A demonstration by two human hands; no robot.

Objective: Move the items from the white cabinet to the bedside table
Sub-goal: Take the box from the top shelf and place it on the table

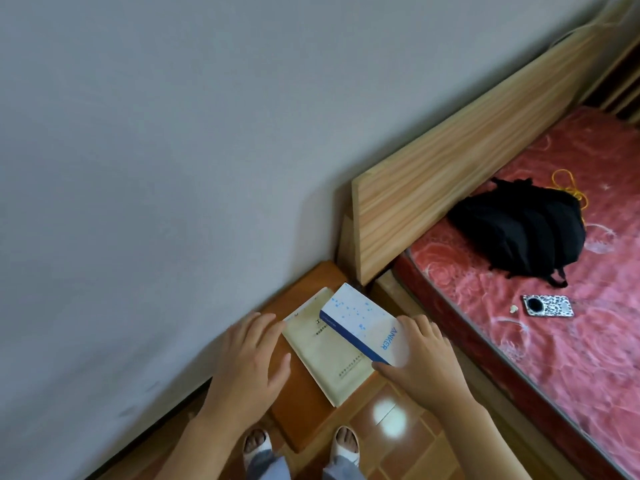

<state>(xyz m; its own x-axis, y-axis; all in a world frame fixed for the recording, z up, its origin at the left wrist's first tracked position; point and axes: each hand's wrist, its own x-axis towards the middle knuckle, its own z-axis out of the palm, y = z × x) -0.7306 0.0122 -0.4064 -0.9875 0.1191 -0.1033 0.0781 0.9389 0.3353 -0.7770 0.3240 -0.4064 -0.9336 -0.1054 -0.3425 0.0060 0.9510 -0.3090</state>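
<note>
A white and blue Anker box (363,322) lies tilted on top of a pale yellow book (327,351). Both rest on the brown wooden bedside table (301,403) in the corner between wall and bed. My right hand (424,362) grips the near right end of the box, thumb on its blue side. Beside the book's left edge, my left hand (247,358) hovers with fingers spread and holds nothing. The white cabinet is not in view.
The wooden headboard (460,168) and a bed with a red patterned mattress (554,323) stand to the right. On the mattress lie a black backpack (519,230), a yellow cord (568,185) and a spotted phone (547,305). A grey wall fills the left.
</note>
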